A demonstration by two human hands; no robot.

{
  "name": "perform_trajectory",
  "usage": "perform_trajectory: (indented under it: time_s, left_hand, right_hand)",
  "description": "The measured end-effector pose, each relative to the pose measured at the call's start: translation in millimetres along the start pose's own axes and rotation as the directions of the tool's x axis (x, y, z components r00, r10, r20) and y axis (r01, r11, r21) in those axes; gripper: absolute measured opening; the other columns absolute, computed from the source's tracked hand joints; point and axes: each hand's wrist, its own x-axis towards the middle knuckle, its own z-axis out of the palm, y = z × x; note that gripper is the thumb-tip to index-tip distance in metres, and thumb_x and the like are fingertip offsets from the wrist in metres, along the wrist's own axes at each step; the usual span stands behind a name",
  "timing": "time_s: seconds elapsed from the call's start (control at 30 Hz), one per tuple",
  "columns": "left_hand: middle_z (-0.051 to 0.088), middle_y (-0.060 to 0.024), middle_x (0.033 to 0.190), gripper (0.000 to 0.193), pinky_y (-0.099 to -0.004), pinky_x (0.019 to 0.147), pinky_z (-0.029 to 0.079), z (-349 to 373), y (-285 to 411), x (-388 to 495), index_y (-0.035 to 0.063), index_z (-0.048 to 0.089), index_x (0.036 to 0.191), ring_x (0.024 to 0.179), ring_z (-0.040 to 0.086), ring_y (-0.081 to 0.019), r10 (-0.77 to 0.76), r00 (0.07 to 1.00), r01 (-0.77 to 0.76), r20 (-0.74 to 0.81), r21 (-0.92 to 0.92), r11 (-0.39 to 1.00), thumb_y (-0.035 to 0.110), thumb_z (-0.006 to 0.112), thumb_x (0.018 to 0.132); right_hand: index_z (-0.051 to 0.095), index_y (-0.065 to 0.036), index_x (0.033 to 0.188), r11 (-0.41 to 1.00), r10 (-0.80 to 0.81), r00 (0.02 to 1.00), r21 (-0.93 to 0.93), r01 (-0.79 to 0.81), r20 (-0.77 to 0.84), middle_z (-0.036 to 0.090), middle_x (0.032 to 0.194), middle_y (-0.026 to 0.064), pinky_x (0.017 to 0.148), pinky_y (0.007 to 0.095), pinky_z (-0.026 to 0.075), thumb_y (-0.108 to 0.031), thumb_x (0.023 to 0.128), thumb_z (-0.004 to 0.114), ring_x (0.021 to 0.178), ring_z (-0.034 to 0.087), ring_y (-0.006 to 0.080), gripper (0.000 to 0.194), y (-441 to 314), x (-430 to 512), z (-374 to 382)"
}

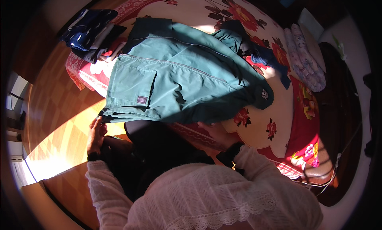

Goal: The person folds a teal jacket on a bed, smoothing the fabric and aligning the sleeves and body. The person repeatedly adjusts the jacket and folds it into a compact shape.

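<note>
A teal-green zip jacket (167, 71) lies spread front up on the bed before me. Its open-topped patch pocket (131, 83) carries a small label, and a metal zip runs along its length. My left hand (96, 133) pinches the jacket's hem at the near left corner, thumb and fingers together. In shadow at the near edge of the jacket is my right hand (216, 133); its fingertips meet the fabric, but whether they grip it is unclear. One sleeve, bearing a small patch, lies at the right, partly in shadow.
A pile of folded clothes (92, 33) sits at the bed's far left corner. Dark blue clothing (265, 57) lies beyond the jacket on the floral bedspread (259, 125). Right of it are a mottled padded item (306, 60) and a white cable (331, 176). Wooden floor (56, 119) shows left.
</note>
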Motion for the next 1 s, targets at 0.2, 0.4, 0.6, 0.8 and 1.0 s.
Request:
perform_trajectory:
  time_s: [0.2, 0.4, 0.6, 0.8, 1.0]
  left_hand:
    - [0.057, 0.0020, 0.077, 0.005, -0.0184, 0.051, 0.038, 6, 3, -6, 0.0090, 0.060, 0.098, 0.060, 0.048, -0.0068, 0.053, 0.995, -0.052, 0.087, -0.013, 0.999, 0.009, 0.061, 0.093]
    - [0.059, 0.0024, 0.079, 0.007, -0.0193, 0.053, 0.041, 6, 3, -7, 0.0090, 0.062, 0.100, 0.061, 0.050, -0.0065, 0.057, 0.992, -0.059, 0.117, 0.011, 0.998, 0.010, 0.062, 0.093]
    - [0.061, 0.0031, 0.079, 0.010, -0.0212, 0.055, 0.043, -2, -4, -2, 0.0090, 0.064, 0.102, 0.060, 0.051, -0.0064, 0.078, 0.994, -0.080, 0.079, 0.020, 0.997, 0.011, 0.062, 0.093]
    - [0.062, 0.0029, 0.080, 0.012, -0.0212, 0.054, 0.042, -4, -6, -1, 0.0084, 0.063, 0.104, 0.059, 0.050, -0.0063, 0.088, 0.990, -0.090, 0.110, 0.009, 0.996, 0.012, 0.062, 0.093]
    - [0.062, 0.0028, 0.081, 0.012, -0.0210, 0.053, 0.042, -8, -9, 1, 0.0082, 0.063, 0.104, 0.059, 0.050, -0.0065, 0.114, 0.989, -0.116, 0.092, 0.012, 0.993, 0.011, 0.062, 0.092]
  right_hand:
    - [0.064, -0.005, 0.092, 0.901, -0.390, 0.907, -0.270, 0.340, -0.160, 0.059, 0.082, -0.0007, 0.074, 0.0260, 0.046, -0.027, 0.096, 0.059, 0.079, 0.052, 0.0065, 0.023, -67, 4, -59]
    - [0.061, -0.007, 0.106, 0.671, -0.312, 0.947, 0.686, 0.280, -0.081, 0.066, 0.099, 0.0028, 0.083, 0.0312, 0.052, -0.032, 0.099, 0.053, 0.089, 0.064, 0.0160, 0.028, -113, 1, -69]
    - [0.054, -0.006, 0.122, 0.761, -0.161, 0.949, 0.646, -0.055, 0.271, 0.058, 0.123, 0.0084, 0.101, 0.0389, 0.041, -0.043, 0.097, 0.052, 0.114, 0.054, 0.0222, 0.044, -83, -3, -34]
    - [0.037, -0.002, 0.140, 0.929, 0.200, 0.874, -0.370, -0.025, 0.443, 0.050, 0.135, 0.0116, 0.103, 0.0351, 0.040, -0.040, 0.094, 0.059, 0.119, 0.052, 0.0217, 0.064, -72, -45, -2]
    - [0.045, 0.002, 0.137, 0.943, 0.081, 0.947, 0.283, -0.173, 0.310, 0.058, 0.129, 0.0093, 0.097, 0.0312, 0.044, -0.040, 0.091, 0.063, 0.114, 0.057, 0.0170, 0.065, -98, -78, -43]
